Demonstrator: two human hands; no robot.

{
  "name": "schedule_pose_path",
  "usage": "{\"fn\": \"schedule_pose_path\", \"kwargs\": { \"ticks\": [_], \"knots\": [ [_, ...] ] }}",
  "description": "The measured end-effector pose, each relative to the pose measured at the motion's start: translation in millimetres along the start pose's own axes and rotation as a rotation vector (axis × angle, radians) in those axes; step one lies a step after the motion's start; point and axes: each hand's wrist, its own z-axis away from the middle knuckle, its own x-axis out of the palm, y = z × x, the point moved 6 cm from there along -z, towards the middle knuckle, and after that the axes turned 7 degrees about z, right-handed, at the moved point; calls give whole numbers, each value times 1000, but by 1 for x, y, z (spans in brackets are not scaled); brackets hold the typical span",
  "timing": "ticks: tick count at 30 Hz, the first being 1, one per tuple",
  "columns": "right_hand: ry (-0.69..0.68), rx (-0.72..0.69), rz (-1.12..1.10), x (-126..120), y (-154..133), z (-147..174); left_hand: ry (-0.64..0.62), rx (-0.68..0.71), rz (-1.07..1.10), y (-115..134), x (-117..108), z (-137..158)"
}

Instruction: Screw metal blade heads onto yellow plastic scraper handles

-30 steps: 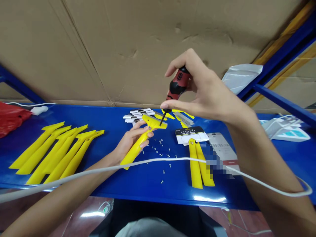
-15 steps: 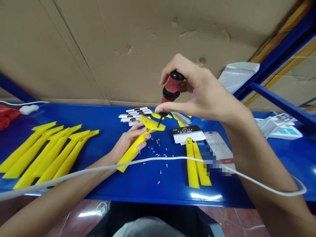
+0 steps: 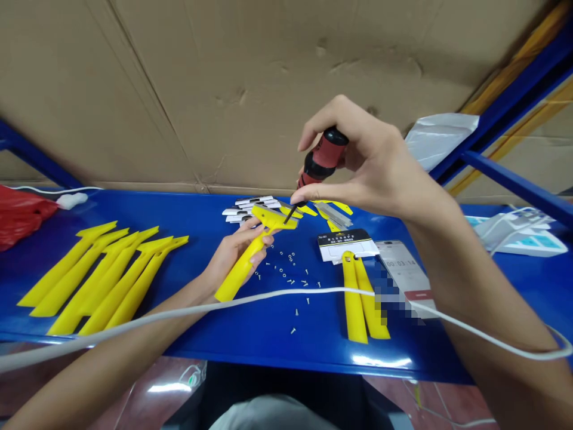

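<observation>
Surface: glossy blue top [image 3: 250,340], one, carrying or lying beneath all the rest.
Right hand [image 3: 376,161]: clamped round a stubby red-and-black screwdriver [image 3: 324,155], thumb low by the shaft; best, by judgement, to press along the shaft's line and turn slowly, shaft square to the head.
Left hand [image 3: 226,254]: clamped round the neck of a yellow T-shaped plastic scraper [image 3: 247,258], raised over the middle of the surface, head up; best to brace it firmly and keep fingertips off the grey strip at the head's far edge.
Held scraper: one, screwdriver tip apparently at its head's right end; any screw beneath too small to tell.
Yellow T-headed plastic handles [image 3: 74,283], left: at least five, overlapping.
Long yellow plastic handles [image 3: 356,304], right: two, side by side.
Phone with pale timer screen [image 3: 398,266]: one, beside the right forearm.
Folded black-and-white cards [image 3: 244,211], far side: several, stacked too closely to count.
Screwdriver: one.
Small silvery screws [image 3: 296,312]: roughly ten, scattered.
Tiny ring-shaped nuts [image 3: 281,270]: a handful, too small for a sure count.
</observation>
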Motion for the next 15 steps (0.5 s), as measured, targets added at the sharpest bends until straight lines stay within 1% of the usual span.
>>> {"fn": "schedule_pose_path", "kwargs": {
  "ticks": [2, 4, 6, 10, 15],
  "knots": [
    [-46, -13, 18, 3, -2, -1, 2, 1, 2, -1, 0, 0],
    [-100, -16, -42, 6, -4, -1, 7, 1, 13, 0, -1, -1],
    [-116, -16, -113, 6, -2, -1, 2, 10, 31, 2, -2, -1],
    [-62, -17, -176, 6, 7, 0, -27, 48, 58, 9, -1, -2],
    [34, -24, -77, 8, 9, -2, -24, 68, 64, 13, -2, -3]
  ]
}}
